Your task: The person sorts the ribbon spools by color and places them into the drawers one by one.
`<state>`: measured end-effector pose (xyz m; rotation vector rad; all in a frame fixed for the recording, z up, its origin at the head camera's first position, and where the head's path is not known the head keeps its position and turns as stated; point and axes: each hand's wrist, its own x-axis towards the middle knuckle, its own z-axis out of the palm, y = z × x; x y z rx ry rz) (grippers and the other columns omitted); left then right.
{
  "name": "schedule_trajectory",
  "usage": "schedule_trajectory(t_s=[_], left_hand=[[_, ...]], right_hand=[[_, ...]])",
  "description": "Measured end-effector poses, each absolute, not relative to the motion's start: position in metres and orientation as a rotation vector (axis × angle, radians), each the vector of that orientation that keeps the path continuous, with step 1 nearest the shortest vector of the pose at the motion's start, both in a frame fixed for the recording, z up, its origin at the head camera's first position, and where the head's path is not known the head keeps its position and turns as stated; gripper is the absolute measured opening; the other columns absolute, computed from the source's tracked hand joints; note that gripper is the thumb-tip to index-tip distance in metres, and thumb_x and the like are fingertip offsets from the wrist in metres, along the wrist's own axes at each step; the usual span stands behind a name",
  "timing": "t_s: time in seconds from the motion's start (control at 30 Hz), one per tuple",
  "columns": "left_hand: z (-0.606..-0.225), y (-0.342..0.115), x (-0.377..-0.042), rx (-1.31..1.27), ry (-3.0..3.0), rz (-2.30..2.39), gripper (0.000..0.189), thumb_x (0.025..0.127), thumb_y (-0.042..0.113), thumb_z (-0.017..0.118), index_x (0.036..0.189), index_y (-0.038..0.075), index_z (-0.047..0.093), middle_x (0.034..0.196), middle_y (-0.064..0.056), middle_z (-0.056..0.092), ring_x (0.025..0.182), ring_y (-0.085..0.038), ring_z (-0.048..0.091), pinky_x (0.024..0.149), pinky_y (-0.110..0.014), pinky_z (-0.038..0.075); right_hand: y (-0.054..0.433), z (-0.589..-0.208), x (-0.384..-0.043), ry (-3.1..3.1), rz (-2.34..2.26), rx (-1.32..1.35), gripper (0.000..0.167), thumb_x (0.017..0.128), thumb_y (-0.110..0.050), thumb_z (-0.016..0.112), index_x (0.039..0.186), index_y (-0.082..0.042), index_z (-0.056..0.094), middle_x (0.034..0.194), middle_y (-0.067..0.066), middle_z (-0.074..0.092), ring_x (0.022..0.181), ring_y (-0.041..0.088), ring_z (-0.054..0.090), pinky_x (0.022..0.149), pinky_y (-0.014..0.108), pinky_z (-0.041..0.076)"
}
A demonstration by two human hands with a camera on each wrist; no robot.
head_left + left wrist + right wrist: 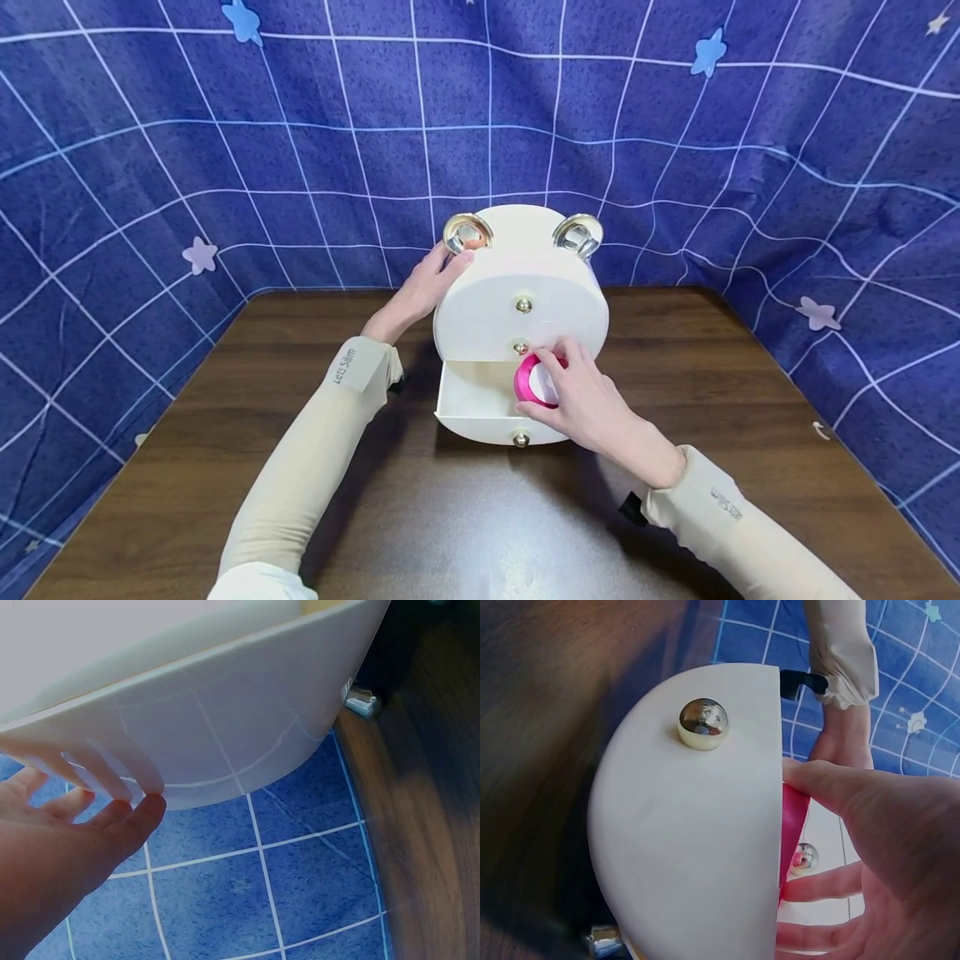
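A white rounded cabinet (pixel 517 292) with two metallic ears stands toward the back of the table. Its lower drawer (pixel 468 387) is pulled out. My right hand (pixel 588 404) pinches a pink ribbon roll (pixel 525 379) with a white centre, at the right part of that drawer. Seen from the right wrist, the pink roll (pixel 791 825) shows between thumb and fingers, partly hidden behind the white drawer front (pixel 682 817). My left hand (pixel 423 292) rests against the cabinet's left side, below the left ear. In the left wrist view its fingers (pixel 142 817) lie along the white wall, gripping nothing.
Round gold knobs sit on the cabinet front, one on the upper drawer (pixel 523 305) and another on the open drawer's front. The brown wooden table (pixel 300 350) extends to both sides. Behind it hangs a blue gridded cloth (pixel 375 158) with stars.
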<state>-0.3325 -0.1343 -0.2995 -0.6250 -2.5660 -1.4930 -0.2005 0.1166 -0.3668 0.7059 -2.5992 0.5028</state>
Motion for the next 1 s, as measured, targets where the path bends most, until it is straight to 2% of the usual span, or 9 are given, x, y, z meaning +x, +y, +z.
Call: schedule_trajectory(t_s=[0.2,0.3,0.47,0.6,0.73,0.8,0.9,1.0], left_hand=[[-0.3,-0.136,-0.333,-0.619,-2.574,-1.499,0.058,0.096,0.058,0.045,0.143,0.025,0.039,0.137,-0.005,0.053,0.12,-0.02,0.054,0.107,-0.042,0.04],[-0.3,-0.136,-0.333,-0.617,-2.572,-1.502,0.058,0.095,0.058,0.045,0.143,0.025,0.039,0.136,-0.005,0.054,0.119,-0.021,0.055,0.107,-0.041,0.041],[-0.299,-0.135,-0.332,-0.629,-2.569,-1.484,0.058,0.096,0.057,0.045,0.145,0.027,0.038,0.141,-0.004,0.05,0.125,-0.019,0.05,0.11,-0.041,0.037],[-0.298,-0.133,-0.331,-0.641,-2.549,-1.477,0.055,0.097,0.053,0.045,0.144,0.024,0.04,0.141,-0.005,0.049,0.127,-0.019,0.048,0.111,-0.042,0.036],[-0.298,-0.132,-0.331,-0.642,-2.554,-1.483,0.054,0.098,0.052,0.045,0.142,0.022,0.041,0.138,-0.007,0.052,0.123,-0.021,0.052,0.109,-0.042,0.039],[-0.298,-0.132,-0.331,-0.644,-2.556,-1.495,0.055,0.097,0.053,0.045,0.143,0.024,0.04,0.138,-0.006,0.052,0.122,-0.02,0.052,0.108,-0.041,0.039],[-0.299,-0.133,-0.332,-0.651,-2.549,-1.512,0.056,0.096,0.055,0.046,0.143,0.025,0.04,0.138,-0.005,0.051,0.122,-0.02,0.052,0.108,-0.041,0.039],[-0.299,-0.134,-0.331,-0.655,-2.538,-1.527,0.057,0.096,0.056,0.046,0.143,0.025,0.04,0.138,-0.005,0.051,0.123,-0.019,0.052,0.108,-0.041,0.039]], right_hand=[[0.114,-0.366,-0.201,-2.626,0.51,0.698,0.063,0.076,-0.05,0.078,0.127,-0.019,0.058,0.113,0.007,0.048,0.105,0.026,0.048,0.058,0.042,0.055],[0.112,-0.367,-0.201,-2.65,0.505,0.684,0.06,0.076,-0.051,0.077,0.123,-0.019,0.059,0.11,0.008,0.048,0.097,0.028,0.048,0.059,0.041,0.052],[0.111,-0.371,-0.201,-2.66,0.497,0.665,0.063,0.074,-0.056,0.077,0.12,-0.017,0.06,0.101,0.008,0.047,0.085,0.026,0.047,0.062,0.036,0.046],[0.112,-0.372,-0.201,-2.64,0.484,0.679,0.058,0.076,-0.057,0.074,0.116,-0.017,0.061,0.102,0.008,0.049,0.086,0.027,0.048,0.062,0.037,0.047],[0.115,-0.37,-0.199,-2.549,0.476,0.727,0.041,0.084,-0.047,0.071,0.106,-0.014,0.064,0.103,0.008,0.055,0.094,0.027,0.051,0.071,0.04,0.048],[0.116,-0.369,-0.195,-2.479,0.531,0.755,0.029,0.087,-0.038,0.07,0.098,-0.012,0.066,0.097,0.005,0.057,0.091,0.022,0.053,0.073,0.037,0.048],[0.115,-0.367,-0.183,-2.442,0.791,0.812,0.011,0.088,-0.024,0.068,0.085,-0.013,0.067,0.08,-0.005,0.059,0.074,0.009,0.054,0.063,0.026,0.047],[0.112,-0.372,-0.168,-2.537,1.197,0.888,0.012,0.091,-0.015,0.064,0.079,-0.013,0.066,0.064,-0.004,0.057,0.057,0.002,0.048,0.051,0.019,0.043]])
